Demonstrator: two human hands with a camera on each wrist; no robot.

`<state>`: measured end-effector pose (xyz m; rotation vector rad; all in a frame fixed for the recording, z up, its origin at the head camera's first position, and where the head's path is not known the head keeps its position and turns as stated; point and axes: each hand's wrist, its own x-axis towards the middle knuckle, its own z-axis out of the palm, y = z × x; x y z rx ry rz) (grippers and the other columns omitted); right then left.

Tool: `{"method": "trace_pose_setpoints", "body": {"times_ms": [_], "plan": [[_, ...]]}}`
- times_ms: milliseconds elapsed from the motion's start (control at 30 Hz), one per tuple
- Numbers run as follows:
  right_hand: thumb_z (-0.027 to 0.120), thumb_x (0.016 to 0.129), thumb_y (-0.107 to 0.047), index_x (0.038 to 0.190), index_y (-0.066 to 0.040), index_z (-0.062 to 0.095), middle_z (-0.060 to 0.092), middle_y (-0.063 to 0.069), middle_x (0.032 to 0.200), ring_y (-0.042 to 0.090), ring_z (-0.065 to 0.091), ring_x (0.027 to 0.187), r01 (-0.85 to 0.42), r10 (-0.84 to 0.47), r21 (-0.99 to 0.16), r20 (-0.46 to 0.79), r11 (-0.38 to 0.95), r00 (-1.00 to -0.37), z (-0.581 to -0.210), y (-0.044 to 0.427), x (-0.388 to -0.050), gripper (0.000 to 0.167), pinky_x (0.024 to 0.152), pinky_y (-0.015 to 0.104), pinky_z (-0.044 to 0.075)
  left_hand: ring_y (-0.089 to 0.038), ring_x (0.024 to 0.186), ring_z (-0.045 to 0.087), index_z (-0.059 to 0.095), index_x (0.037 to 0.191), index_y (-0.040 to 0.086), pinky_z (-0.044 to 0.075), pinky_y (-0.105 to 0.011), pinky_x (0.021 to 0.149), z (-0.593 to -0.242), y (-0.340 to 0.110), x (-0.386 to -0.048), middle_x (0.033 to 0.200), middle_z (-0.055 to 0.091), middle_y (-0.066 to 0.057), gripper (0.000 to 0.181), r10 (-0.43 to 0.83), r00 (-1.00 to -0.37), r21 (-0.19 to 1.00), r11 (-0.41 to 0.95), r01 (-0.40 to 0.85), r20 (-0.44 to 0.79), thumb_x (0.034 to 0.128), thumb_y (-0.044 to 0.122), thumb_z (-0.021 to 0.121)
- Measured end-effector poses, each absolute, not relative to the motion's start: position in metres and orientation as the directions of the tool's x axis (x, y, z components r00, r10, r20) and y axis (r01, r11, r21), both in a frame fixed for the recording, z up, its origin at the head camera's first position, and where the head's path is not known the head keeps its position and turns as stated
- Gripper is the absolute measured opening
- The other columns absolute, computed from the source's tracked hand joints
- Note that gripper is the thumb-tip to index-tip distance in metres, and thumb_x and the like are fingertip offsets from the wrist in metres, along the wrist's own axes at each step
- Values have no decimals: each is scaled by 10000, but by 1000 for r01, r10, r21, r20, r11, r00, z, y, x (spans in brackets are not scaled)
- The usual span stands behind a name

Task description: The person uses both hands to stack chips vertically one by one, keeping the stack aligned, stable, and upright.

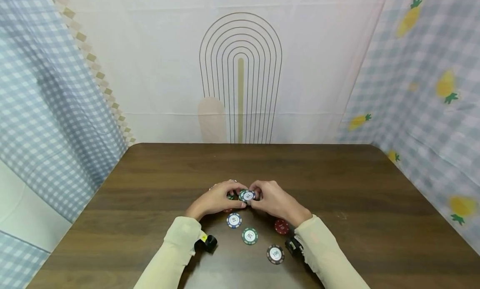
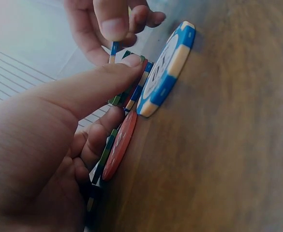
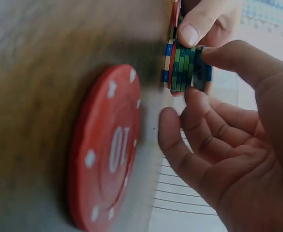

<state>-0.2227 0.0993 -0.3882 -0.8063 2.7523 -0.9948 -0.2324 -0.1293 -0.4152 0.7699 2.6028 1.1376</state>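
Note:
A short stack of poker chips (image 3: 180, 67) stands on the table, with blue, red and green edges. My left hand (image 1: 219, 197) grips its side, the thumb on the near face in the left wrist view. Opposite it, my right hand (image 1: 277, 201) pinches a blue-and-white poker chip (image 2: 113, 52) between thumb and finger at the top of the stack. In the head view that chip's printed face (image 1: 248, 195) shows between both hands. Beside the left fingers lie a red chip (image 2: 120, 145) and a green-edged chip (image 2: 104, 157), partly hidden by the hand.
Closer to the body lie a blue chip (image 1: 234, 220), a green chip (image 1: 249, 236), a black chip (image 1: 275, 254) and a red chip (image 1: 281, 226), the last near the right wrist. The brown wooden table (image 1: 150, 239) meets a patterned cloth (image 1: 165, 72) behind.

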Motion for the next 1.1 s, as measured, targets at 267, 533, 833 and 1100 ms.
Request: {"method": "trace_pose_setpoints", "body": {"times_ms": [267, 533, 833, 1100], "plan": [[729, 970, -97, 1149, -7, 696, 646, -20, 822, 82, 561, 667, -441, -515, -619, 68, 650, -855, -391, 104, -223, 204, 604, 234, 479, -125, 966, 576, 709, 1345, 235, 506, -352, 840, -412, -126, -231, 1081, 625, 57, 425, 542, -840, 732, 564, 383, 23, 948, 344, 815], [749, 964, -112, 997, -51, 696, 660, -13, 810, 80, 585, 691, -432, -510, -607, 51, 667, -859, -391, 104, -225, 87, 641, 249, 512, -133, 949, 549, 703, 1350, 245, 487, -353, 835, -411, -127, -230, 1097, 621, 64, 439, 548, -836, 713, 570, 408, 40, 944, 372, 814], [728, 1005, -143, 937, -103, 702, 641, -30, 785, 87, 556, 660, -461, -575, -562, -31, 686, -818, -377, 113, -228, 83, 632, 253, 489, -152, 948, 540, 697, 1357, 272, 481, -361, 827, -408, -130, -231, 1121, 627, 57, 426, 533, -845, 717, 576, 391, 32, 959, 391, 795], [748, 988, -143, 1043, -78, 705, 609, -28, 770, 92, 543, 649, -414, -597, -577, -163, 703, -786, -372, 129, -224, 95, 647, 269, 472, -131, 925, 555, 700, 1342, 293, 493, -351, 831, -411, -127, -230, 1081, 621, 83, 422, 519, -855, 729, 578, 366, 18, 944, 373, 817]]}}
